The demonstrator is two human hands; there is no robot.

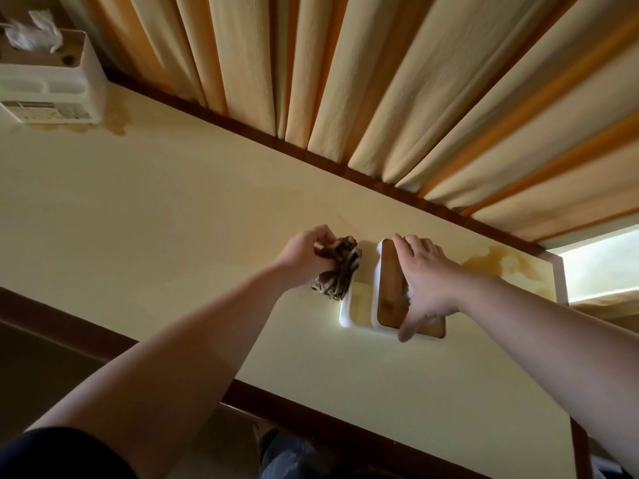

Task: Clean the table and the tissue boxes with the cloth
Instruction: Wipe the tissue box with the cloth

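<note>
A white tissue box with a wooden lid stands on the pale yellow table, right of the middle. My right hand lies over its lid, fingers at the far edge and thumb down the near side. My left hand grips a bunched dark brown cloth, which touches the box's left rim. A second white tissue box, with tissue sticking out of its top, stands at the table's far left.
A brownish stain marks the table right of the near box, and another stain lies beside the far-left box. Beige and orange curtains hang along the table's dark wooden back edge. A window shows at the right.
</note>
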